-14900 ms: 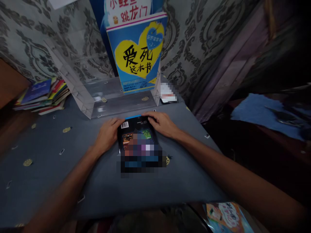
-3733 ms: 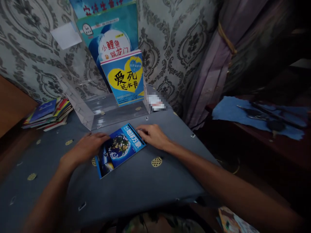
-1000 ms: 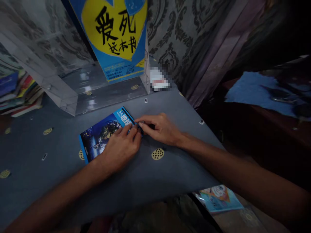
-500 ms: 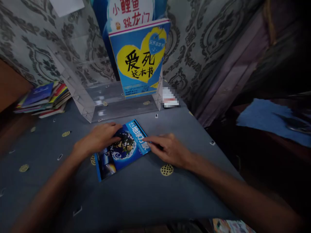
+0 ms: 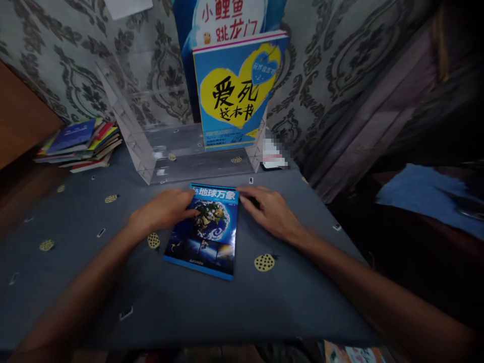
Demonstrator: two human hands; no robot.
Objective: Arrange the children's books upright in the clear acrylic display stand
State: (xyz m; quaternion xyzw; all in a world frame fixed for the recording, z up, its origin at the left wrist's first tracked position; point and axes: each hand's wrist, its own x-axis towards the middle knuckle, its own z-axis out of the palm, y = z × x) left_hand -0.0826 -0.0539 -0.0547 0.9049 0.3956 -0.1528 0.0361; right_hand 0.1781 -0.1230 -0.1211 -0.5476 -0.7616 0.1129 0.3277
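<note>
Head view: the thin blue paperback book with an earth picture on its cover (image 5: 206,229) lies flat on the grey-blue patterned tablecloth (image 5: 75,262), just in front of the clear acrylic display stand (image 5: 162,151). Both hands are at its far end, w/ the book roughly squared up between them, so the step in hand looks like lining it up flat (a judgement only). Any lift from here would need fingers under an edge, since nothing is pinched yet.

Left hand (image 5: 162,212) rests palm down on the book's upper left part, fingers spread loosely over the cover, pressing but not clasping. Right hand (image 5: 270,212) lies flat beside the top right corner, fingertips (image 5: 244,194) touching that edge, also unclenched. Both forearms reach in from the near corners, approx. symmetrical.

A blue book with a yellow heart on its cover (image 5: 234,93) stands upright in the stand. A stack of colourful books (image 5: 79,143) sits well apart at far left.
</note>
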